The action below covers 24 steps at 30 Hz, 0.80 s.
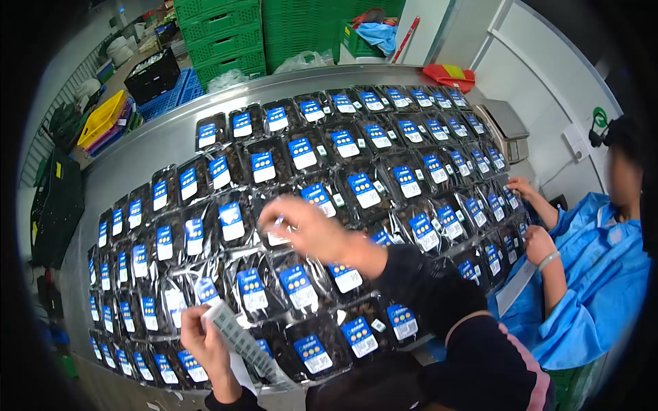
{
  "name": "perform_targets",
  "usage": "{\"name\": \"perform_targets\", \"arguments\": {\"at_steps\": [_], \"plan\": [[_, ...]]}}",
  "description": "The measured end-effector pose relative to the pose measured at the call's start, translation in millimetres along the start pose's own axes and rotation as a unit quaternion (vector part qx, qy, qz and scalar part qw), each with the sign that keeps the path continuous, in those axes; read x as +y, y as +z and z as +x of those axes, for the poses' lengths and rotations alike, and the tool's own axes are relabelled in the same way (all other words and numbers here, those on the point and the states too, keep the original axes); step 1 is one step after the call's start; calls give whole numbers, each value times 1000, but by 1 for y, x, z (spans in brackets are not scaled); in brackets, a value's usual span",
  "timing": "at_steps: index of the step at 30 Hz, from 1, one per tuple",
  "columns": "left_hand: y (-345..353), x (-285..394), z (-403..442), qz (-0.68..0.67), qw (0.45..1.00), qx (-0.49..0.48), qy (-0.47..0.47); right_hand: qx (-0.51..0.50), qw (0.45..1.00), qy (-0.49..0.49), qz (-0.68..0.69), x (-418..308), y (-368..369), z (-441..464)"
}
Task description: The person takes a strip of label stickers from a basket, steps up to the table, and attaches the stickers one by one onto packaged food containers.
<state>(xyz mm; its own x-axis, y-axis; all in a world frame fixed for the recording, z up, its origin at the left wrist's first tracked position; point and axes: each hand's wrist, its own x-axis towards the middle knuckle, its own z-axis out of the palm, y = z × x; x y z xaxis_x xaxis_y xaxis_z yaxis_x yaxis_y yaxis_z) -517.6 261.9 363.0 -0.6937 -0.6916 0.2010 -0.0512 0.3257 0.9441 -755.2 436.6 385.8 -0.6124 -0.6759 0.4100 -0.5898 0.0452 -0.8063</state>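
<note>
Rows of black trays wrapped in clear film, each with a blue and white label [262, 166], cover the metal table [113, 161]. My left hand [208, 342], low in the view, grips a strip of small white stickers [243, 342] that hangs down to the right over the front trays. My right hand [301, 225] is over the middle rows, its thumb and fingertips brought together above a tray. Whatever is between those fingertips is too small and blurred to name. Many trays on the right side carry a small white sticker beside the large label.
On the right a co-worker in a blue gown [589, 274] has both hands at the table's right end. A scale [506, 120] and a red bag [449, 77] are at the back right. Green crates [223, 34] stand behind the table, a yellow crate [103, 120] at the left.
</note>
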Motion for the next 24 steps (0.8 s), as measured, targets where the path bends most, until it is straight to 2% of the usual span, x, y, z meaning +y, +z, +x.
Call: {"name": "perform_targets", "arguments": {"at_steps": [1, 3, 5, 8, 9, 13, 15, 20, 23, 24], "plan": [[5, -5, 5, -45, 999, 2, 7, 3, 995, -24, -94, 28, -29, 19], [13, -12, 17, -40, 999, 15, -15, -8, 982, 11, -189, 95, -82, 56], [36, -4, 29, -91, 993, 47, -62, -10, 955, 85, -284, 157, -119, 88], [66, -13, 45, -114, 988, 39, -98, -23, 935, 62, -349, 223, -132, 134], [75, -19, 47, -124, 985, 35, -118, -23, 926, 20, -375, 255, -129, 149], [107, -34, 62, -97, 984, 36, -145, -97, 886, -36, -452, 308, -106, 204], [109, -47, 67, -77, 987, 12, -141, -99, 849, -89, -511, 331, -96, 224], [119, -77, 72, -69, 986, 25, -151, -142, 763, -34, -630, 377, -75, 244], [121, -76, 76, -84, 983, 27, -164, -126, 785, 52, -605, 378, -64, 238], [120, -75, 77, -74, 985, 19, -158, -78, 801, 48, -592, 376, -61, 234]]}}
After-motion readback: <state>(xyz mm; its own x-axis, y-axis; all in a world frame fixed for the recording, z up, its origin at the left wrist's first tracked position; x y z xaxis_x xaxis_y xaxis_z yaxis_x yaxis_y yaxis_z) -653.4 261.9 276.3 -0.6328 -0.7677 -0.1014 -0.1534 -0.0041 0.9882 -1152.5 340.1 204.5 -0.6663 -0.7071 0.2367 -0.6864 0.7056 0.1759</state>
